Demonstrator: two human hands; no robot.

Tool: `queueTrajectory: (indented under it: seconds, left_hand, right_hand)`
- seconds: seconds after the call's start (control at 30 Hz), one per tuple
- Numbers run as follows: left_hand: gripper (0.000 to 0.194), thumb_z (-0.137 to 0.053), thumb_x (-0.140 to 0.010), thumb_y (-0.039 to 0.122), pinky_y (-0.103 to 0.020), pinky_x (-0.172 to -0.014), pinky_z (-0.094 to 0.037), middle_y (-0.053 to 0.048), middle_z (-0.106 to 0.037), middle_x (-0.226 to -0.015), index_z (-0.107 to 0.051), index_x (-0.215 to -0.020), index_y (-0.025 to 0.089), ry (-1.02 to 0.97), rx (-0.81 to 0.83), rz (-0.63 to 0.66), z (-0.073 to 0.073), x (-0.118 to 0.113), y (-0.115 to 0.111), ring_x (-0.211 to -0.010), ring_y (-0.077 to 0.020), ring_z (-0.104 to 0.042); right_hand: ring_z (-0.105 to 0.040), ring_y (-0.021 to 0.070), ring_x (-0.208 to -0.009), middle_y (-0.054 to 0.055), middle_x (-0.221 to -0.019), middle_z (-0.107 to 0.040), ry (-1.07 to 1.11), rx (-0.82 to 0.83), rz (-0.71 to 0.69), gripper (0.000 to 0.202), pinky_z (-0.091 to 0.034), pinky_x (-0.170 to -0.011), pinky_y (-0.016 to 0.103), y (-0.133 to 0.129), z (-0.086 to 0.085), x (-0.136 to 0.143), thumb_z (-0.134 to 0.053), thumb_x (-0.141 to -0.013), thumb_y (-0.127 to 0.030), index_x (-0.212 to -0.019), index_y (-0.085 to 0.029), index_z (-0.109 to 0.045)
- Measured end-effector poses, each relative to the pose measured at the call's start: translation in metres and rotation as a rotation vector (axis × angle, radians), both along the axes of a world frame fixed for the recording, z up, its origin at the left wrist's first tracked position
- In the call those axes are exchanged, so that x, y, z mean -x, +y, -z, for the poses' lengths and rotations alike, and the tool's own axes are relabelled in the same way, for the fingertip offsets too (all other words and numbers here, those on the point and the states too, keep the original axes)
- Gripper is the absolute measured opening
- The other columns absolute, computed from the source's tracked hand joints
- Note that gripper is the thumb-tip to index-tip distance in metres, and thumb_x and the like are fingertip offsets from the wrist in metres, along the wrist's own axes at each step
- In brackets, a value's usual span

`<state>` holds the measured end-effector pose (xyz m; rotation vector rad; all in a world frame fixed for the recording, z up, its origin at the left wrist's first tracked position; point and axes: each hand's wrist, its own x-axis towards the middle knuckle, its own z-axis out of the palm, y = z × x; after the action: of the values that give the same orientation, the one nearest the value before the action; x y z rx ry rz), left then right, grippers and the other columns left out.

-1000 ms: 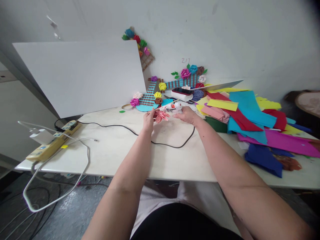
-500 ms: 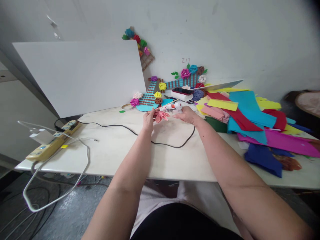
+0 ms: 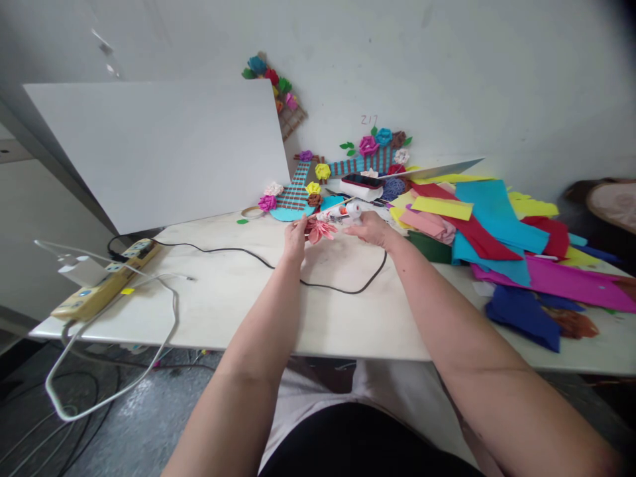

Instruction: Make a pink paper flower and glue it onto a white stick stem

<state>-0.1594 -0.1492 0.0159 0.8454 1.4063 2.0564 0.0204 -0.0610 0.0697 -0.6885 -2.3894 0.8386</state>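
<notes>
Pinching the pink flower [image 3: 321,231] at its left edge, left hand [image 3: 295,237] holds it over the table [image 3: 213,305], presumably leaving petals clear; right hand [image 3: 373,231] curls round white glue gun [image 3: 354,210], close by. Nozzle contact: can't tell.

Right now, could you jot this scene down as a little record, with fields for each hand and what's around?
Left hand: holds a pink flower
Right hand: holds a white glue gun
Behind the hands: turquoise guitar shape, trimmed with coloured flowers
Right side: overlapping coloured sheets
Left side: power strip, large white board
Phone: lying on a white object
</notes>
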Motion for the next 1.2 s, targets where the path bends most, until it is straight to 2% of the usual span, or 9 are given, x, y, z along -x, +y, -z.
queueTrajectory:
  seconds: [0.27,0.47,0.77,0.93,1.2]
  left_hand:
    - [0.045,-0.063,-0.072,0.056,-0.024,-0.056,-0.045,-0.006,-0.067,-0.072,-0.070,-0.081,0.012,-0.009,-0.003,-0.013,0.003,0.002,0.002,-0.063,-0.0145,-0.062]
    - [0.049,-0.062,-0.072,0.059,-0.023,-0.056,-0.045,-0.008,-0.069,-0.075,-0.070,-0.084,0.012,0.008,0.024,-0.013,0.004,0.003,0.003,-0.067,-0.0155,-0.063]
    - [0.048,-0.062,-0.071,0.059,-0.024,-0.058,-0.045,-0.008,-0.069,-0.075,-0.070,-0.083,0.012,-0.003,0.014,-0.007,0.002,0.001,0.001,-0.067,-0.0160,-0.063]
    - [0.050,-0.062,-0.071,0.060,-0.024,-0.059,-0.046,-0.008,-0.068,-0.075,-0.070,-0.085,0.012,0.005,0.011,0.004,0.003,0.001,0.000,-0.067,-0.0157,-0.063]
    - [0.051,-0.062,-0.071,0.060,-0.023,-0.058,-0.046,-0.008,-0.069,-0.076,-0.070,-0.086,0.012,-0.001,0.010,0.002,0.003,0.001,0.001,-0.066,-0.0150,-0.062]
  right_hand:
    - [-0.054,0.0155,-0.057,0.003,-0.059,-0.059,0.064,0.054,-0.020,0.038,-0.039,-0.052,0.025,0.001,0.005,0.000,-0.061,-0.066,-0.048,-0.080,-0.013,-0.062]
    - [-0.053,0.0151,-0.057,0.001,-0.056,-0.057,0.046,-0.004,-0.018,0.033,-0.040,-0.054,0.025,-0.002,-0.001,0.000,-0.061,-0.067,-0.046,-0.075,-0.014,-0.058]
    - [-0.045,0.0120,-0.042,-0.004,-0.046,-0.052,0.011,0.087,0.029,0.024,-0.037,-0.047,0.024,-0.009,-0.006,0.000,-0.063,-0.069,-0.032,-0.085,-0.014,-0.062]
    - [-0.045,0.0123,-0.042,-0.004,-0.044,-0.049,-0.008,0.082,0.038,0.019,-0.037,-0.048,0.025,-0.009,-0.007,0.001,-0.063,-0.068,-0.029,-0.081,-0.014,-0.062]
    - [-0.051,0.0141,-0.052,-0.002,-0.051,-0.053,-0.024,0.024,0.040,0.024,-0.038,-0.052,0.024,-0.003,-0.002,0.002,-0.062,-0.067,-0.037,-0.075,-0.014,-0.061]
